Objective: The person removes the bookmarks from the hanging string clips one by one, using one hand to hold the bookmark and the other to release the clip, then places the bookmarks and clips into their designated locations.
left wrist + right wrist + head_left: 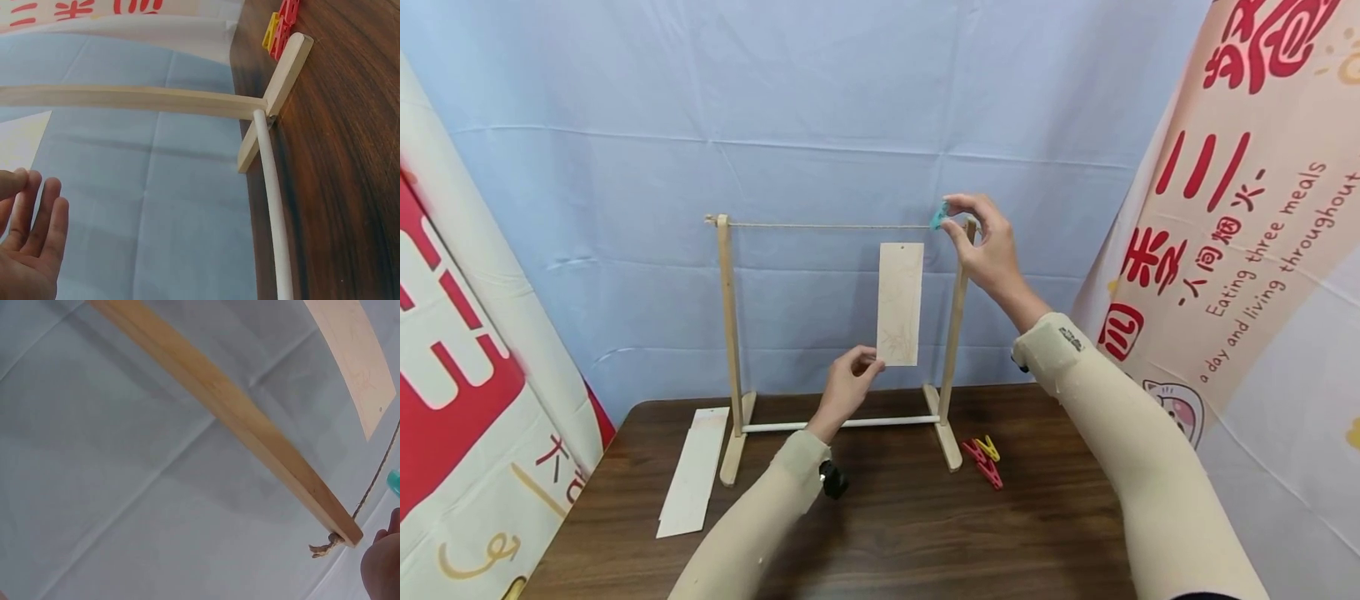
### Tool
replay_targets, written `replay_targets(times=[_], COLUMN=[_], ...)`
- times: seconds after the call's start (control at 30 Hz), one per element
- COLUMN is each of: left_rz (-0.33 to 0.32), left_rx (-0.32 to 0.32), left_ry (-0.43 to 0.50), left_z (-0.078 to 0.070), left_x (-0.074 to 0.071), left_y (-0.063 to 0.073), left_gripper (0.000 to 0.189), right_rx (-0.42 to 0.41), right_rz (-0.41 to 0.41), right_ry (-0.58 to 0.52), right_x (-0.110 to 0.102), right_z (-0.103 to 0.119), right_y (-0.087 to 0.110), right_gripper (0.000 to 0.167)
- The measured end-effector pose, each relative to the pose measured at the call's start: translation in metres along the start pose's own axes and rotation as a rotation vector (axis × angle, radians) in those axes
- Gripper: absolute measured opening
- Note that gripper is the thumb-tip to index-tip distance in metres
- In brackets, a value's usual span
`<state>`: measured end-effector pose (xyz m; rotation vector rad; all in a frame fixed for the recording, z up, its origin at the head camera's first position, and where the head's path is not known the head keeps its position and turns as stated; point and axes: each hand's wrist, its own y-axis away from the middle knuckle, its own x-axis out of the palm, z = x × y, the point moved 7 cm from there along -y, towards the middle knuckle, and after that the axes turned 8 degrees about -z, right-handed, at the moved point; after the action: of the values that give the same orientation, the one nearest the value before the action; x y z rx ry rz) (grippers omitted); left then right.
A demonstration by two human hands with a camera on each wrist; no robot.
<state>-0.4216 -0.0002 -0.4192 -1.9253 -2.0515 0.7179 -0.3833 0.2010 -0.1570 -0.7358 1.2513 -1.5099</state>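
My left hand (847, 383) pinches the lower left corner of a pale rectangular card (900, 304), which stands upright below the string with a small hole at its top. In the left wrist view the thumb and index finger of the left hand (31, 244) meet at the card's corner (22, 145). Up at the right end of the string (831, 226), my right hand (988, 242) pinches a teal clothespin (939, 215). Only a bit of that clothespin (394, 481) shows in the right wrist view, close to the string. The card's top edge is apart from the string.
A wooden frame with two posts (730, 317) and a white lower bar (891, 422) stands on the dark table (925, 533). Several white cards (694, 475) lie to its left. Red clothespins (983, 465) and a yellow clothespin (988, 448) lie right of the frame's foot.
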Motion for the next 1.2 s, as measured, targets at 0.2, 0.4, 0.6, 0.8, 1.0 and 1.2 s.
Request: replay_targets(times=[0.2,0.4,0.6,0.8,1.0,1.2], left_rz=[-0.018,-0.034,-0.034,-0.044,-0.061,-0.068], left_rx=[-0.008,0.008,0.005,0.004,0.013,0.017], left_ry=[0.008,-0.028,-0.059,-0.039,-0.025,-0.047], left_z=[0.003,0.005,0.008,0.008,0.008,0.009], left_x=[-0.007,-0.013,-0.017,-0.022,-0.025,-0.029], left_y=[0.002,0.007,0.010,0.013,0.017,0.019], left_gripper=[0.019,0.015,0.017,0.016,0.016,0.016], right_rx=[0.013,-0.008,-0.004,0.031,0.052,0.076], right_rz=[-0.026,-0.070,-0.090,-0.083,-0.076,-0.076], right_ry=[-0.007,-0.014,-0.040,-0.029,-0.046,-0.057], right_x=[0.000,-0.002,-0.001,-0.001,-0.003,-0.005], right_z=[0.004,0.009,0.007,0.004,-0.001,-0.005], right_y=[0.008,0.018,0.030,0.042,0.053,0.063], right_gripper=[0.031,0.032,0.032,0.033,0.034,0.034])
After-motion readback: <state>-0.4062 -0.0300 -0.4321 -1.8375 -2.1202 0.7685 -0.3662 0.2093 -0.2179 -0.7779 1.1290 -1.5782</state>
